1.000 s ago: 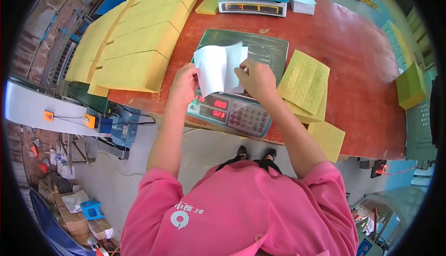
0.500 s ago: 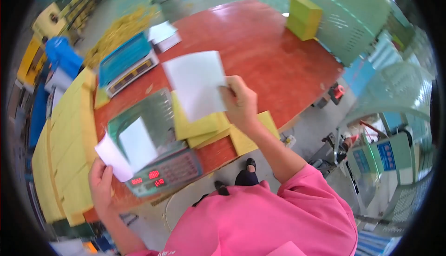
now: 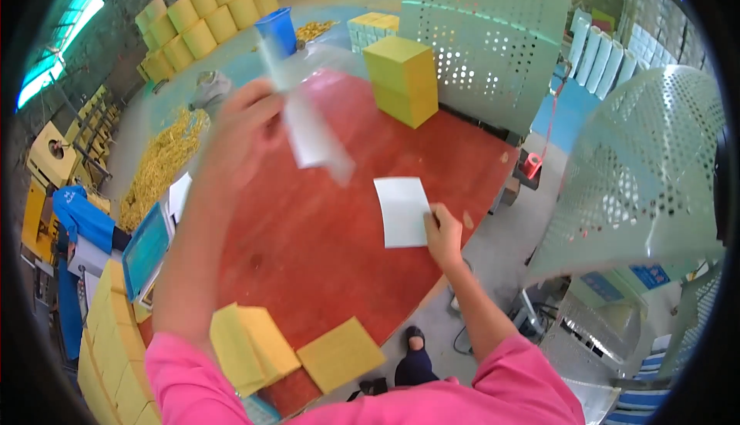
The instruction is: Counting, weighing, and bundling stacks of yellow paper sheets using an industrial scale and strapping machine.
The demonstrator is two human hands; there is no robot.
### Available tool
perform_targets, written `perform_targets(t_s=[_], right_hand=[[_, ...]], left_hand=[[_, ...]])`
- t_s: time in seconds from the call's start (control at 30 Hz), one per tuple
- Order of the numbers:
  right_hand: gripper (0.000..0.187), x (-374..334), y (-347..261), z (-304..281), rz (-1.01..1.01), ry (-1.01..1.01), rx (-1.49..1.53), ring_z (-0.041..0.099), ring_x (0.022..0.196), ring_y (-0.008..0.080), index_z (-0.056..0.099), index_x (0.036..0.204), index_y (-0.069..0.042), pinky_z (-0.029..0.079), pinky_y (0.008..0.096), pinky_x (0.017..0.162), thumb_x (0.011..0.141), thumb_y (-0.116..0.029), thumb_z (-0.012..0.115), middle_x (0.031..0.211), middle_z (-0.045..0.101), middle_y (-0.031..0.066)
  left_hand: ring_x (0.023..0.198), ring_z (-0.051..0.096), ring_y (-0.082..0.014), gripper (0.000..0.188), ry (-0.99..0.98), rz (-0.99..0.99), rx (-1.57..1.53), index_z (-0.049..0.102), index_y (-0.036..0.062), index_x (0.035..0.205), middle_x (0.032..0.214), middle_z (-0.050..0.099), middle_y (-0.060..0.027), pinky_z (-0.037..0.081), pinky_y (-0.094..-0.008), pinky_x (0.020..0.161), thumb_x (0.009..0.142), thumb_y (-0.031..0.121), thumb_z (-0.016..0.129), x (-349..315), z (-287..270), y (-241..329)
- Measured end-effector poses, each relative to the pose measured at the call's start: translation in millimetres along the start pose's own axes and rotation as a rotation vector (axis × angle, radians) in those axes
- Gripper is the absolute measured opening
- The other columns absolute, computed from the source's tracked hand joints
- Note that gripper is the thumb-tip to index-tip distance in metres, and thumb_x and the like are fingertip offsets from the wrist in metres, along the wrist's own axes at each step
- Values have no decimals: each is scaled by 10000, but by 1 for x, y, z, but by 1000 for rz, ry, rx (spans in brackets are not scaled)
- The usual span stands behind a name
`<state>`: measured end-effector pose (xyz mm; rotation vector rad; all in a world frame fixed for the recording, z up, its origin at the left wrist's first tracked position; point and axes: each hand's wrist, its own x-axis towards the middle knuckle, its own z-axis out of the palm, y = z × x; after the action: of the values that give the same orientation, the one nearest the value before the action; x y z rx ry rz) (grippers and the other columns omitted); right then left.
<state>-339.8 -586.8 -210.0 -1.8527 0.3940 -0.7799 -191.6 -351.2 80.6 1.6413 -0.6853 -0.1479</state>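
A white paper sheet (image 3: 401, 213) is pinched at its right edge by my right hand (image 3: 445, 238), low over the right part of the red tabletop (image 3: 308, 271). My left hand (image 3: 250, 120) reaches farther out over the table, its fingers closed on another white paper sheet (image 3: 308, 136). That sheet hangs down and is smeared by motion. Below my left arm, near the table's front edge, lie yellow paper stacks (image 3: 250, 340) and a yellow sheet stack (image 3: 341, 354) beside them.
A tall yellow block (image 3: 405, 78) stands at the table's far edge, before a perforated green metal panel (image 3: 486, 47). A blue-trayed scale (image 3: 145, 251) sits at left, next to stacked yellow paper (image 3: 108, 332). A curved perforated guard (image 3: 640, 171) rises at right.
The view has swung to the right. My left hand has gone from beside the near scale out over the table, carrying its sheet. My right hand still grips its own sheet.
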Motion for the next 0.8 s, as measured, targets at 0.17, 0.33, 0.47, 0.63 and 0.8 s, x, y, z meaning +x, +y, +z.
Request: perform_targets(t_s=[0.17, 0.33, 0.47, 0.63, 0.8], right_hand=[[82, -5, 21, 4, -63, -78, -9, 660, 723, 344, 622, 954, -11, 509, 368, 632, 874, -17, 608, 811, 640, 198], [82, 5, 15, 2, -54, -122, -26, 661, 708, 327, 634, 939, -28, 521, 383, 626, 862, -8, 619, 812, 653, 166], [91, 8, 13, 3, -47, -135, 1, 660, 698, 307, 632, 934, -37, 520, 376, 610, 853, 3, 624, 806, 660, 139], [83, 14, 14, -2, -60, -139, 22, 657, 689, 300, 645, 922, -26, 512, 354, 617, 845, 3, 631, 788, 652, 147], [92, 12, 13, 1, -62, -144, 30, 656, 679, 290, 649, 910, -31, 509, 351, 607, 836, 21, 631, 786, 653, 136]], left_hand=[[711, 610, -145, 66, 48, -162, -393, 573, 42, 897, 839, 617, -64, 504, -245, 614, 880, 6, 626, 203, 71, -95], [666, 641, -226, 105, 272, -292, -340, 569, -35, 962, 855, 634, -139, 564, -303, 522, 863, -65, 587, 318, 112, -166], [643, 656, -265, 160, 382, -405, -269, 562, -70, 1013, 865, 634, -187, 574, -324, 497, 856, -99, 572, 353, 126, -198], [606, 653, -268, 182, 400, -478, -224, 557, -96, 1027, 851, 634, -199, 576, -331, 487, 845, -108, 567, 369, 135, -207], [612, 666, -255, 205, 436, -490, -77, 560, -112, 1035, 870, 645, -198, 575, -317, 478, 830, -108, 571, 365, 138, -204]])
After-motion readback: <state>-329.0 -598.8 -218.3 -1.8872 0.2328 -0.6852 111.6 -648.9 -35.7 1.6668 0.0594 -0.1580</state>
